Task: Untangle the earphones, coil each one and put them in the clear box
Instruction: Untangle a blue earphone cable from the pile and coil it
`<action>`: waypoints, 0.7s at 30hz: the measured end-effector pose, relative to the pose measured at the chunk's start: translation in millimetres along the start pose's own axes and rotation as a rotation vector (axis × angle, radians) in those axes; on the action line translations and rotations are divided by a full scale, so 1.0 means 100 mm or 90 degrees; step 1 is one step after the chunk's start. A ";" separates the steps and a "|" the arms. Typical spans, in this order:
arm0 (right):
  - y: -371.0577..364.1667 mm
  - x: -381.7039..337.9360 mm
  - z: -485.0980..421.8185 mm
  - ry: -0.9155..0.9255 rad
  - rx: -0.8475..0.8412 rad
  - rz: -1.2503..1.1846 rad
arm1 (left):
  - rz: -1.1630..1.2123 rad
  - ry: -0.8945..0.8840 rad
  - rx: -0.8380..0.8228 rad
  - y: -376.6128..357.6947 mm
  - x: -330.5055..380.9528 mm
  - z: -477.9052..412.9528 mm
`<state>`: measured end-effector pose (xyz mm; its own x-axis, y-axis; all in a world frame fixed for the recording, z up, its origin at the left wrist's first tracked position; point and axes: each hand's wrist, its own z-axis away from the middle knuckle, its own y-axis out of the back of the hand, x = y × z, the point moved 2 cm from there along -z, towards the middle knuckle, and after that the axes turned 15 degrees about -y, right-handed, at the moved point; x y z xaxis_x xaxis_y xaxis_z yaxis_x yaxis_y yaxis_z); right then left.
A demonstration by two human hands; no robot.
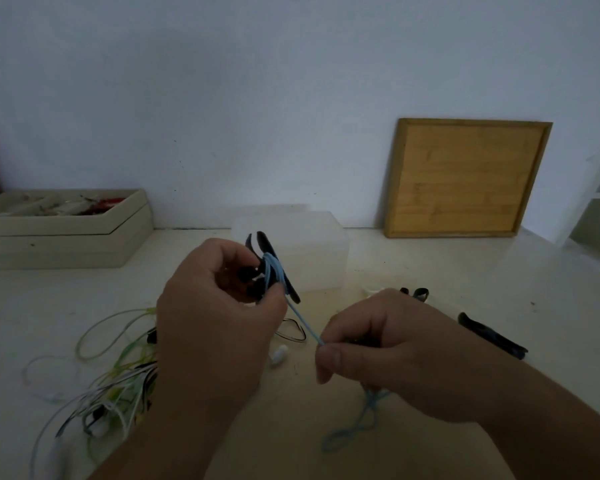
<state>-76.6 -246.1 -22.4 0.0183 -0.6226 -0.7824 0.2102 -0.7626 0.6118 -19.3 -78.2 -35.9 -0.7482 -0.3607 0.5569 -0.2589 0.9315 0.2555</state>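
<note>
A coiled black earphone (269, 245) is gripped by the left hand (219, 317). A thin light-blue cord (303, 322) wound around it is pinched by the right hand (388, 351).

The left hand (215, 306) covers the middle of the black earphone bundle (269, 247) it grips. The blue cord (303, 323) vanishes inside the pinch of the right hand (388, 348). Below the left grip, tangled cords (118, 393) pass under the wrist and off the bottom edge.

left hand (219, 306): raised at centre, back to camera, fingers and thumb curled, gripping black bundle (270, 249) | right hand (378, 344): lower, knuckles up, thumb and forefinger pinching blue cord (303, 322) | left forearm (160, 438), right forearm (534, 420): bare, rising from bottom edge, converging
</note>
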 end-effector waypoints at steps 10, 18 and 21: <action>0.21 0.01 0.07 0.036 0.130 -0.100 | -0.131 -0.223 -0.227 -0.09 0.08 0.03; 0.25 -0.01 0.06 0.008 0.316 -0.055 | -0.059 -0.247 -0.316 -0.11 0.06 0.03; 0.24 -0.02 0.06 0.045 0.355 -0.017 | -0.045 -0.238 -0.334 -0.11 0.06 0.04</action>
<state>-77.9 -264.4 -5.8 0.0890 -0.6035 -0.7924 -0.3375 -0.7668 0.5460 -23.7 -90.3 -38.5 -0.9270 -0.2919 0.2356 -0.0540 0.7253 0.6863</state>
